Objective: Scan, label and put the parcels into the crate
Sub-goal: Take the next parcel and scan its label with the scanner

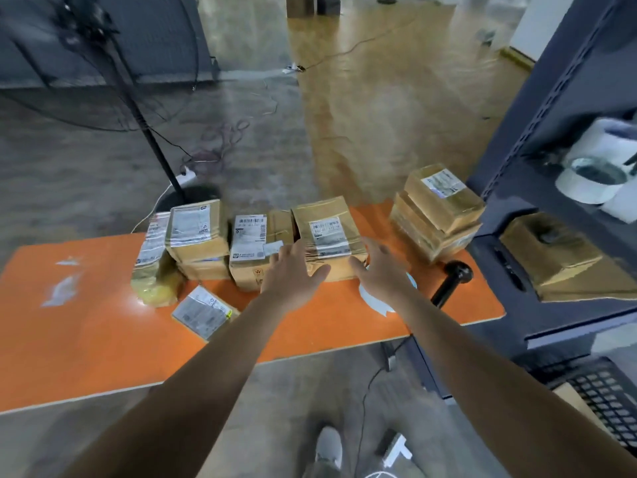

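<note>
Flanked brown cardboard parcel (325,212) with left hand (293,274) and right hand (382,270), both splayed, grasping nothing. Lay on orange table (86,339), white label (330,233) up, long axis running away from the body.

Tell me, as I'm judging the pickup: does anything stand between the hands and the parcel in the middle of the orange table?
Nothing visible does. The left hand and right hand reach, fingers spread, at the near corners of the parcel. A neighbouring parcel sits close beside it, on the left hand's side.
</note>
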A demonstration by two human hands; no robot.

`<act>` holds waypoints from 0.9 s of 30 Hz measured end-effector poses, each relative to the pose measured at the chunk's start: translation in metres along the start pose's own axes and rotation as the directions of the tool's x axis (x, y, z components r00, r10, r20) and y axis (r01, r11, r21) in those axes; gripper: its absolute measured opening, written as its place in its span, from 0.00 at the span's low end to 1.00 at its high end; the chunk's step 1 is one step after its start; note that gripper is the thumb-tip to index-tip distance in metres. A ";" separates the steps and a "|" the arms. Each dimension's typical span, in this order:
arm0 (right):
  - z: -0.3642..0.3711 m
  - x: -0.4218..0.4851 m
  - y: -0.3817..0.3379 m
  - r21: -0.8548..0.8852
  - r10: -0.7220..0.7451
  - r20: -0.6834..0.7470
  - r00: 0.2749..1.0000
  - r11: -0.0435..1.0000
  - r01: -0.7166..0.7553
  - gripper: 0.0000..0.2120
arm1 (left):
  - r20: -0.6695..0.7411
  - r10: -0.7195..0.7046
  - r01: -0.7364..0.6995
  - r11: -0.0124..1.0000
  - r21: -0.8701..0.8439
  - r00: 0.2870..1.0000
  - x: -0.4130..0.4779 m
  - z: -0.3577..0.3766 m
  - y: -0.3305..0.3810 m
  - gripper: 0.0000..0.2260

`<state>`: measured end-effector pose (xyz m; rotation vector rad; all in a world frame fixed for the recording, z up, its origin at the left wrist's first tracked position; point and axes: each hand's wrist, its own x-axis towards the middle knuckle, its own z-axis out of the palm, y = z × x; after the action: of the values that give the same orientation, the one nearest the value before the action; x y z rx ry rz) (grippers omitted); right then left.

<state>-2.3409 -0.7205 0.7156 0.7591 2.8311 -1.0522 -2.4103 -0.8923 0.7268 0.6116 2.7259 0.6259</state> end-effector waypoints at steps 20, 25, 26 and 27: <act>0.032 0.050 -0.006 0.195 0.333 -0.160 0.929 0.933 -0.301 0.14 | 0.321 -0.106 0.305 0.675 -0.672 0.941 0.085 0.018 -0.027 0.05; 0.025 0.020 -0.016 0.300 0.319 -0.264 0.910 0.924 -0.237 0.08 | 0.173 -0.085 0.186 0.651 -0.736 0.981 0.077 0.002 -0.035 0.14; 0.023 0.014 -0.016 0.308 0.311 -0.249 0.917 0.923 -0.230 0.08 | 0.138 -0.088 0.162 0.650 -0.743 0.987 0.074 -0.001 -0.035 0.14; 0.020 0.008 -0.015 0.311 0.305 -0.231 0.924 0.923 -0.227 0.08 | 0.118 -0.088 0.147 0.653 -0.743 0.989 0.069 -0.003 -0.035 0.13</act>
<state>-2.3574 -0.7394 0.7075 1.3783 2.6995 -1.4114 -2.4834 -0.8900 0.7019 0.2213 2.1023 1.5382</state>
